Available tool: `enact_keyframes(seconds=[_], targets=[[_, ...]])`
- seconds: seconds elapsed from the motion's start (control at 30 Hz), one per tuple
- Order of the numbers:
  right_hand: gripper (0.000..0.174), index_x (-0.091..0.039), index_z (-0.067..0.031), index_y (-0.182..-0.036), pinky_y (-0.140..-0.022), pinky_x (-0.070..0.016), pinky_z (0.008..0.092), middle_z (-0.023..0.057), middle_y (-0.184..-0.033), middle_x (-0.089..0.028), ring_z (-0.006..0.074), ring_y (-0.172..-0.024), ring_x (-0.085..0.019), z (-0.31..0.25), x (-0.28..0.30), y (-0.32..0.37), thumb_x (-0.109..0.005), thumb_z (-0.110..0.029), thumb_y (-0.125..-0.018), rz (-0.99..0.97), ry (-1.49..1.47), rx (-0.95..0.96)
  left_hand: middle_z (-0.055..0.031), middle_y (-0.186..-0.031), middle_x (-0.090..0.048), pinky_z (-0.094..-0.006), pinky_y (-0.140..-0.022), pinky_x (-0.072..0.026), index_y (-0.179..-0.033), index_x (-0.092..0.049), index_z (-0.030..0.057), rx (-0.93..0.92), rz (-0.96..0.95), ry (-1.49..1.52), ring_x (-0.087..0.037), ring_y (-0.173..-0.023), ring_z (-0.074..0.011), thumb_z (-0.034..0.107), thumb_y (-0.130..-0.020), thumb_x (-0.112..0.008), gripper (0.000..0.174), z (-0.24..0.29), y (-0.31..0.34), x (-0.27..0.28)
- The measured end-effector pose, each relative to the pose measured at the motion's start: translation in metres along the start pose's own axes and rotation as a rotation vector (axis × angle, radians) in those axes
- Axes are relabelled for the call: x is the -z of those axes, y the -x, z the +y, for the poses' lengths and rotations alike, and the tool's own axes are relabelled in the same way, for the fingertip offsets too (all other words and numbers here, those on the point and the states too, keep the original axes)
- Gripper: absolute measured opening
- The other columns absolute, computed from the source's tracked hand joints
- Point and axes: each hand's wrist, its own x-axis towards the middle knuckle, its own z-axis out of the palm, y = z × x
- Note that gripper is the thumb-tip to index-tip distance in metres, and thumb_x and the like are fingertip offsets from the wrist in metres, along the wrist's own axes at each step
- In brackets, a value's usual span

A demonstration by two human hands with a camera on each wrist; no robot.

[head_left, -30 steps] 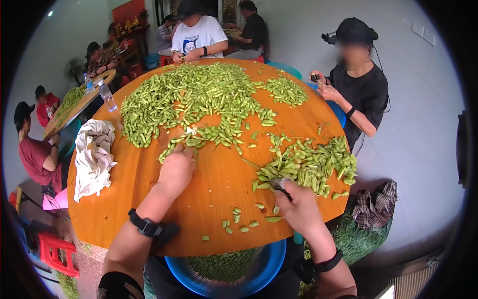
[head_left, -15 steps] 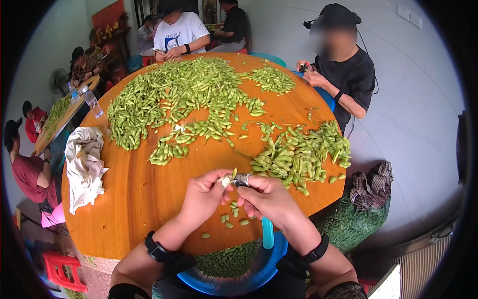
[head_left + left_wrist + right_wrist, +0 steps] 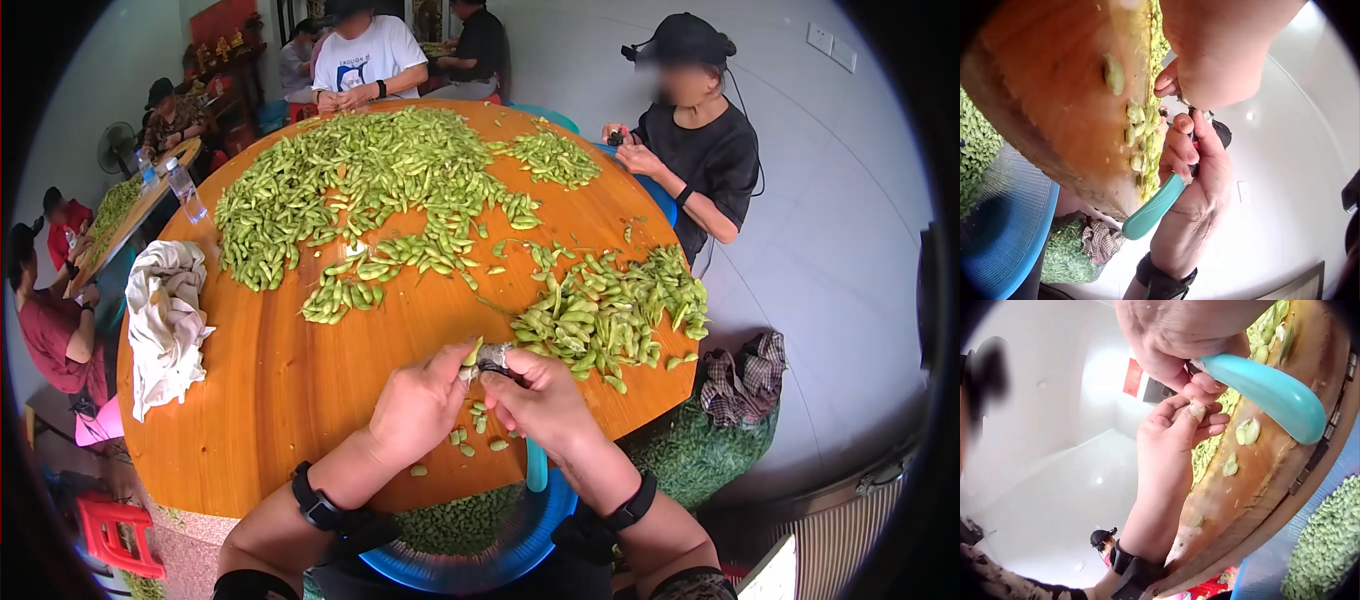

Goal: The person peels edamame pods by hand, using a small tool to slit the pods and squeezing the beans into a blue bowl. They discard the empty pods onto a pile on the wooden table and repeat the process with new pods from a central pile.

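Left hand (image 3: 425,400) and right hand (image 3: 545,400) meet, wrists low, over edge of round orange wooden worktop (image 3: 280,400). Left fingers pinch green edamame pod (image 3: 472,352). Right fingers curl round teal-handled metal tool (image 3: 537,465), tip against pod. Below fingers, blue plastic basin (image 3: 535,545) holds shelled green beans (image 3: 455,520).

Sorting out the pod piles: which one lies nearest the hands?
The right pile, just beyond the right hand gripping the tool; the left hand pinches a pod. The big pile lies farther across the table.
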Motion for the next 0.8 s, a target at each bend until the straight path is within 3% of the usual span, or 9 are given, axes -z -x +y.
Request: enact_keyframes(seconds=[0.1, 0.17, 0.2, 0.27, 0.5, 0.57, 0.63, 0.7, 0.8], targets=[[0.008, -0.063, -0.0047, -0.095, -0.042, -0.0336, 0.0186, -0.0022, -0.066, -0.057, 0.0027, -0.049, -0.047, -0.001, 0.004, -0.001, -0.056, -0.007, -0.092, -0.018, -0.022, -0.007, -0.0163, -0.080, -0.065, -0.0373, -0.063, -0.0547, -0.116, -0.053, 0.0005, 0.012, -0.034, 0.104, -0.066, -0.070, -0.0312, 0.002, -0.085, -0.058, 0.032, -0.004, -0.001, -0.002], [0.009, -0.064, -0.0049, -0.095, -0.041, -0.0338, 0.0186, -0.0024, -0.066, -0.057, 0.0026, -0.049, -0.047, -0.002, 0.007, -0.001, -0.056, -0.007, -0.092, -0.023, -0.048, -0.019, -0.0093, -0.082, -0.066, -0.0298, -0.062, -0.0547, -0.114, -0.054, -0.0008, 0.137, -0.090, 0.549, -0.066, -0.069, -0.0181, 0.004, -0.092, -0.052, 0.023, -0.009, -0.002, -0.005], [0.009, -0.064, -0.0052, -0.095, -0.041, -0.0340, 0.0184, -0.0024, -0.066, -0.057, 0.0025, -0.048, -0.046, -0.004, 0.009, -0.001, -0.056, -0.008, -0.092, -0.039, -0.056, -0.052, -0.0093, -0.082, -0.066, -0.0298, -0.062, -0.0547, -0.114, -0.054, -0.0008, 0.137, -0.091, 0.549, -0.066, -0.069, -0.0181, 0.004, -0.092, -0.052, 0.023, -0.010, -0.004, -0.003], [0.010, -0.065, -0.0055, -0.096, -0.041, -0.0342, 0.0182, -0.0025, -0.066, -0.058, 0.0024, -0.048, -0.046, -0.003, 0.010, -0.001, -0.056, -0.008, -0.092, -0.055, -0.066, -0.087, -0.0029, -0.086, -0.065, -0.0240, -0.062, -0.0533, -0.114, -0.055, 0.0000, 0.384, -0.237, 0.901, -0.061, -0.071, -0.0087, 0.007, -0.098, -0.046, 0.020, -0.013, -0.008, 0.003], [0.013, -0.065, -0.0019, -0.098, -0.045, -0.0368, 0.0219, 0.0003, -0.067, -0.058, 0.0054, -0.047, -0.046, 0.006, -0.002, -0.002, -0.056, -0.003, -0.088, 0.051, 0.308, 0.275, -0.0026, -0.092, -0.062, -0.0220, -0.059, -0.0485, -0.116, -0.054, 0.0012, 0.579, -0.228, 1.151, -0.058, -0.070, -0.0085, 0.015, -0.097, -0.053, 0.024, -0.017, -0.009, -0.001], [0.013, -0.064, -0.0014, -0.097, -0.046, -0.0372, 0.0224, 0.0006, -0.068, -0.058, 0.0056, -0.047, -0.046, 0.007, -0.002, -0.003, -0.056, -0.002, -0.088, 0.062, 0.358, 0.351, -0.0020, -0.093, -0.062, -0.0228, -0.058, -0.0474, -0.117, -0.053, 0.0018, 0.545, -0.280, 1.084, -0.058, -0.071, -0.0089, 0.013, -0.097, -0.051, 0.023, -0.021, -0.010, 0.001], [0.013, -0.064, -0.0032, -0.097, -0.046, -0.0384, 0.0224, -0.0002, -0.066, -0.057, 0.0052, -0.048, -0.047, 0.006, 0.005, -0.005, -0.056, -0.002, -0.087, -0.023, 0.238, 0.104, -0.0013, -0.095, -0.062, -0.0237, -0.057, -0.0462, -0.118, -0.052, 0.0025, 0.513, -0.331, 1.018, -0.059, -0.071, -0.0092, 0.010, -0.097, -0.049, 0.023, -0.021, -0.009, 0.002], [0.013, -0.064, -0.0038, -0.096, -0.045, -0.0383, 0.0224, -0.0006, -0.065, -0.056, 0.0050, -0.048, -0.047, 0.005, 0.006, -0.006, -0.056, -0.002, -0.087, -0.031, 0.205, 0.052, -0.0057, -0.094, -0.063, -0.0276, -0.060, -0.0472, -0.118, -0.052, 0.0017, 0.371, -0.366, 0.718, -0.061, -0.070, -0.0149, 0.007, -0.092, -0.052, 0.027, -0.016, -0.009, 0.003], [0.012, -0.065, -0.0051, -0.097, -0.044, -0.0390, 0.0207, -0.0010, -0.065, -0.056, 0.0042, -0.049, -0.048, 0.010, 0.010, -0.004, -0.057, -0.005, -0.088, -0.039, 0.204, 0.021, -0.0074, -0.083, -0.060, -0.0262, -0.062, -0.0455, -0.119, -0.051, 0.0022, 0.184, -0.322, 0.310, -0.056, -0.068, -0.0137, 0.008, -0.086, -0.056, 0.034, -0.005, -0.007, 0.004]])
